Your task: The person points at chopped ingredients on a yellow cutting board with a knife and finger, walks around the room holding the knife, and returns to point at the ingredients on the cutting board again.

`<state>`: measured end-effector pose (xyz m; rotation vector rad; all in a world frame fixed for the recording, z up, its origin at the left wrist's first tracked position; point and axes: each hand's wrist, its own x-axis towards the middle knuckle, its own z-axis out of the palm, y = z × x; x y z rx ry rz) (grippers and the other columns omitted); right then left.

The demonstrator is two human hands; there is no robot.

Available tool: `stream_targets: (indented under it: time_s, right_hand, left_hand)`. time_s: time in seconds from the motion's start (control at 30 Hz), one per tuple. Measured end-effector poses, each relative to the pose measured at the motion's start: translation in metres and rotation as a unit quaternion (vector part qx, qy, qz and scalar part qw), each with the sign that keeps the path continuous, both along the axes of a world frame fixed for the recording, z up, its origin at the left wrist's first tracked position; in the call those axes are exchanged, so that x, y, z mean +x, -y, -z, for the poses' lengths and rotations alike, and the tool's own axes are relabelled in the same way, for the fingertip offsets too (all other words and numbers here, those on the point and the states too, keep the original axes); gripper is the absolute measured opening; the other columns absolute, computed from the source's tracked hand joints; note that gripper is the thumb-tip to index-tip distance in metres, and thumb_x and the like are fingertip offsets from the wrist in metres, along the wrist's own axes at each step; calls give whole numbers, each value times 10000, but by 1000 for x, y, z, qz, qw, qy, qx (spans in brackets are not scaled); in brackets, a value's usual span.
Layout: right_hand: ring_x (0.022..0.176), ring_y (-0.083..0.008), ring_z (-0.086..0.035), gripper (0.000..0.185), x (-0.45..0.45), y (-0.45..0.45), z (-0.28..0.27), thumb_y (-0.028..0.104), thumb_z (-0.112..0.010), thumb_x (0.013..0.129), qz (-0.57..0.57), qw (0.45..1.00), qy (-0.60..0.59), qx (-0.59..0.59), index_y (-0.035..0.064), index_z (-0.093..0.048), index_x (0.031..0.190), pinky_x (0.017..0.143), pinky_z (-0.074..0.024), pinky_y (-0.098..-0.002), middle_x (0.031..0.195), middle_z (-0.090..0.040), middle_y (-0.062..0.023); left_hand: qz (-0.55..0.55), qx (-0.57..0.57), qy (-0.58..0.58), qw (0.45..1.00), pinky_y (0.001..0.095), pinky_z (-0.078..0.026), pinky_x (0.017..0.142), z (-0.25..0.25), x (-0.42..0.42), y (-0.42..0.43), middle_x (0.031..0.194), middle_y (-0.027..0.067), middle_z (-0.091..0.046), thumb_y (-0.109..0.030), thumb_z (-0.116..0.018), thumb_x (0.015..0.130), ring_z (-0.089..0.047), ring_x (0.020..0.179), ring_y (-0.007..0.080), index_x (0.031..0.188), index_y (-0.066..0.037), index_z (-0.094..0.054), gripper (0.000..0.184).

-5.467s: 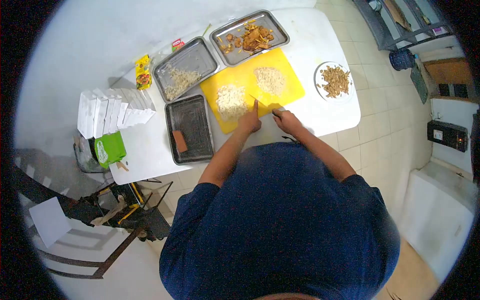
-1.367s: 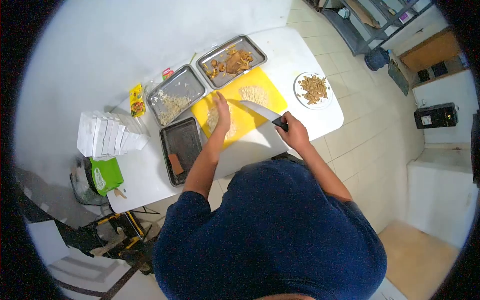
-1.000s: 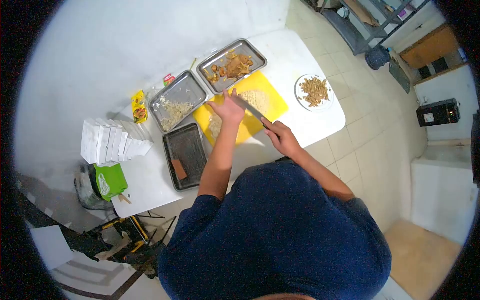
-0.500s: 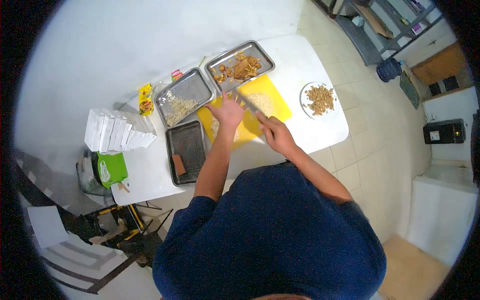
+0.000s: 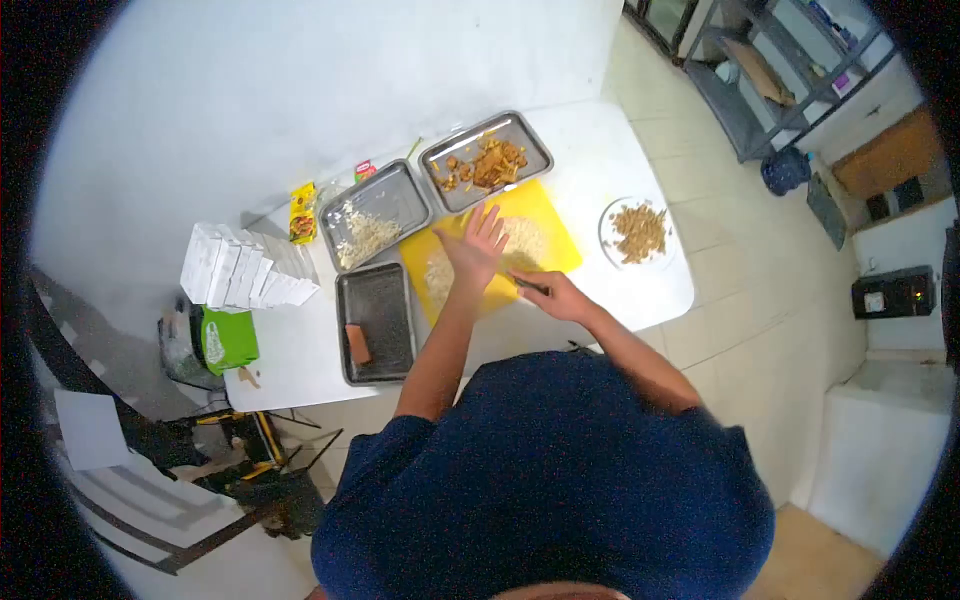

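Hands, two. Right hand (image 5: 564, 299), one: closed round the black handle of one knife (image 5: 531, 286); the blade blurred, mostly hidden beside the left hand. Left hand (image 5: 478, 250), one: palm up, fingers spread, grasping nothing visible; contact with the blade cannot be told. Dark metal tray (image 5: 388, 325), one, holding one reddish-brown block (image 5: 358, 345). Yellow cutting board (image 5: 563, 245), one, beneath both hands and knife; on it, two heaps of chopped pale food: left heap (image 5: 437, 280), partly covered by the left arm, and right heap (image 5: 525, 240). White plate (image 5: 606, 238), one, with brown strips. Grey metal trays, two: left one (image 5: 400, 190) with pale bits, far one (image 5: 521, 135) with brown pieces. Packets beyond: one yellow (image 5: 302, 212), one red (image 5: 365, 171).

Changes: 1.4 s ago the left hand was over the left heap, well apart from the fully visible blade; now it is between the heaps. Block unchanged in its tray.
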<state>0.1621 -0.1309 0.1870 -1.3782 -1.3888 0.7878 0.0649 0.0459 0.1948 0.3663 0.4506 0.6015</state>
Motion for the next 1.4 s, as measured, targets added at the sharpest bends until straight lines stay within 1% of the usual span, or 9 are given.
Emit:
stream_targets:
  time_s: [0.1, 0.27, 0.33, 0.57, 0.6, 0.83, 0.97, 1.13, 1.4]
  right_hand:
    - [665, -107, -557, 636, 16, 19, -51, 133, -648, 911, -64, 937, -149, -310, 180, -376, 1484, 601, -484, -286, 768, -643, -63]
    - [664, -115, -565, 558, 35, 50, -20, 60, -612, 853, -170, 871, -320, -333, 122, -381, 1357, 565, -474, -250, 916, -655, -80]
    - [678, -149, -599, 544, 48, 56, -21, -20, -544, 797, -201, 840, -381, -330, 100, -395, 1305, 565, -505, -268, 1033, -660, -147]
    - [845, -239, -680, 565, 105, 57, -38, 303, -639, 906, -281, 708, -539, -359, 86, -364, 1350, 731, -566, -335, 1224, -586, -283]
    - [886, -270, -686, 656, 115, 54, -39, 460, -604, 912, -313, 719, -508, -357, 96, -362, 1401, 744, -575, -343, 1265, -544, -313]
    - [851, -233, -699, 626, 170, 43, -50, 568, -499, 932, -217, 790, -420, -391, 106, -497, 1354, 566, -573, -292, 1162, -637, -233]
    - [783, -197, -697, 501, 187, 30, -62, 493, -464, 976, -188, 805, -379, -416, 108, -553, 1284, 507, -558, -286, 1077, -683, -152]
    - [793, -194, -680, 350, 180, 21, -72, 167, -651, 908, -249, 819, -347, -384, 34, -592, 1226, 619, -567, -300, 1041, -675, -95]
    - [854, -240, -698, 351, 169, -1, -60, 105, -613, 923, -278, 822, -308, -390, -13, -553, 1248, 665, -602, -339, 1031, -665, -139]
  left_hand:
    - [50, -5, -6, 999, 465, -207, 1165, 8, -16, 13, 1495, 251, -343, -916, -182, 741, -331, 1393, 368, 1461, 15, -322, 1186]
    - [176, 8, 78, 981, 479, -289, 1130, 20, -58, 44, 1389, 270, -470, -900, -167, 767, -450, 1301, 394, 1438, 25, -357, 1159]
    - [133, -28, -3, 991, 481, -309, 1119, 19, -64, 57, 1284, 290, -542, -890, -204, 777, -485, 1252, 416, 1444, 17, -354, 1136]
    - [18, -228, 136, 964, 479, -321, 1112, 41, -68, 98, 1270, 283, -556, -844, -308, 813, -496, 1243, 397, 1436, -10, -392, 1045]
    - [19, -219, 125, 968, 487, -315, 1115, 37, -63, 99, 1330, 273, -505, -832, -296, 825, -457, 1279, 397, 1440, -17, -389, 1025]
    - [40, -240, 168, 955, 513, -246, 1143, -4, -42, 105, 1489, 296, -318, -759, -325, 861, -308, 1397, 404, 1474, -19, -323, 960]
    - [115, -152, 118, 974, 524, -209, 1149, -19, -46, 99, 1488, 306, -316, -788, -293, 846, -290, 1408, 405, 1499, -31, -269, 1001]
    - [81, -164, 122, 975, 508, -194, 1158, -31, -42, 114, 1526, 295, -235, -875, -183, 796, -268, 1412, 416, 1514, -48, -240, 1097]
    - [70, -196, 144, 967, 506, -244, 1149, -39, -54, 138, 1530, 311, -189, -908, -237, 753, -261, 1409, 427, 1518, -13, -181, 1179]
